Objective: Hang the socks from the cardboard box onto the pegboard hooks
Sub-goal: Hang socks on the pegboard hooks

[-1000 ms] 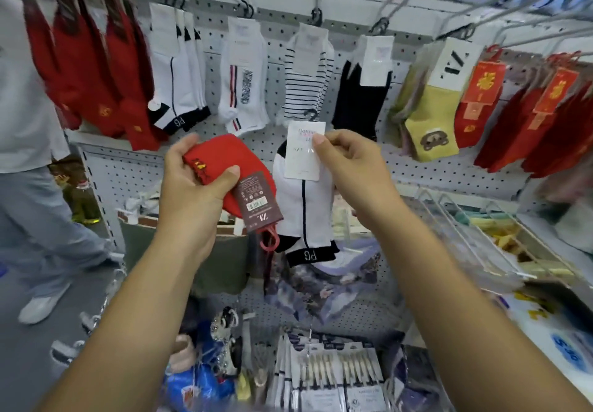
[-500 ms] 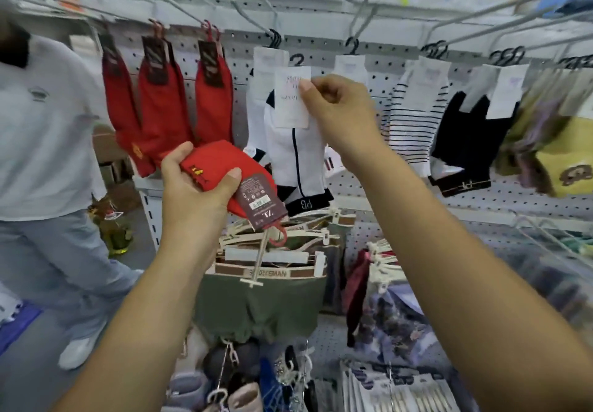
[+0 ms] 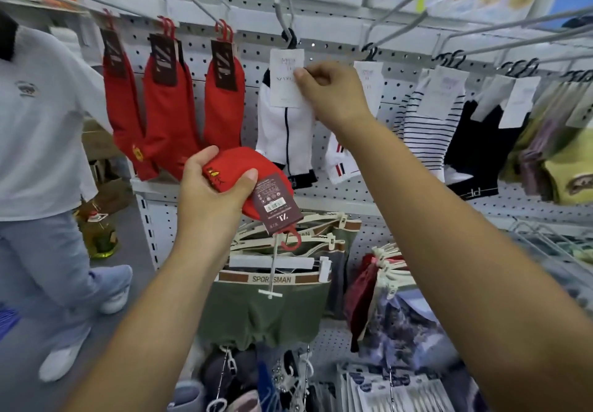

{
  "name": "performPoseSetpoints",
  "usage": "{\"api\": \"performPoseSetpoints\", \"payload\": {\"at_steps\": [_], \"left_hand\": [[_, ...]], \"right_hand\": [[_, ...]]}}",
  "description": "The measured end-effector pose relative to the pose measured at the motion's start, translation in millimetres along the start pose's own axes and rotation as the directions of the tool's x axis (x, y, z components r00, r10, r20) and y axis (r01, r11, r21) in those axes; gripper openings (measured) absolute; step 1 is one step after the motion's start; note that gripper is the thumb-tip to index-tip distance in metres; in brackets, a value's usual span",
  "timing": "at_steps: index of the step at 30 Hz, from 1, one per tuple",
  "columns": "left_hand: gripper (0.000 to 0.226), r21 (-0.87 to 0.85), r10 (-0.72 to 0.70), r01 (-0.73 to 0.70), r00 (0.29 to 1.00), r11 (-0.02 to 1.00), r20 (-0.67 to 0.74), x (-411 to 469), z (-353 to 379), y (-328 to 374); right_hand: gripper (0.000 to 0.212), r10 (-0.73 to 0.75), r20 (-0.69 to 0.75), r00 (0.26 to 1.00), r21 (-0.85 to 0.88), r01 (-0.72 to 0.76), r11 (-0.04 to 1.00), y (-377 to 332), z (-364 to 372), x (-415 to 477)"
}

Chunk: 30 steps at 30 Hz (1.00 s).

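Two-handed, R fingers [image 3: 322, 75] pinching white card tag [image 3: 285, 68]; L fingers [image 3: 199, 159] gripping folded red sock [image 3: 239, 161]

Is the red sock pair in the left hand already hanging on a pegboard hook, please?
No, the left hand grips the red sock pair, its red hanger dangling free.

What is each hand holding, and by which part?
Left hand grips the red socks round their folded body; right hand pinches the white socks by their paper label.
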<state>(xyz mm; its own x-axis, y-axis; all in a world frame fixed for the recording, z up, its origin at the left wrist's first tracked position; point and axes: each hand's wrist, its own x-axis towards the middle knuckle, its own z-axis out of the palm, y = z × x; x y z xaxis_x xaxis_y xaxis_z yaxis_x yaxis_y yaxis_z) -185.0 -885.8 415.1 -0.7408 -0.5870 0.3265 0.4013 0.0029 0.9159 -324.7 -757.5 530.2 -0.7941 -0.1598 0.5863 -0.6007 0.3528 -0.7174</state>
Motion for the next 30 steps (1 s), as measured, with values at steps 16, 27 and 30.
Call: {"api": "performPoseSetpoints", "payload": {"at_steps": [16,27,30], "left_hand": [[0.042,0.011,-0.086,0.085,0.983,0.996,0.164,-58,39,-1],[0.059,0.119,-0.026,-0.128,0.566,0.985,0.824,-121,96,-3],[0.035,0.078,0.010,-0.113,0.631,0.991,0.776,-142,117,-6]], "right_hand": [[0.026,0.270,0.212,0.939,0.235,-0.317,0.919,23,-84,-206],[0.032,0.530,0.217,0.820,0.366,-0.571,0.734,42,-178,-226],[0.062,0.543,0.345,0.765,0.432,-0.644,0.632,47,-202,-231]]}}
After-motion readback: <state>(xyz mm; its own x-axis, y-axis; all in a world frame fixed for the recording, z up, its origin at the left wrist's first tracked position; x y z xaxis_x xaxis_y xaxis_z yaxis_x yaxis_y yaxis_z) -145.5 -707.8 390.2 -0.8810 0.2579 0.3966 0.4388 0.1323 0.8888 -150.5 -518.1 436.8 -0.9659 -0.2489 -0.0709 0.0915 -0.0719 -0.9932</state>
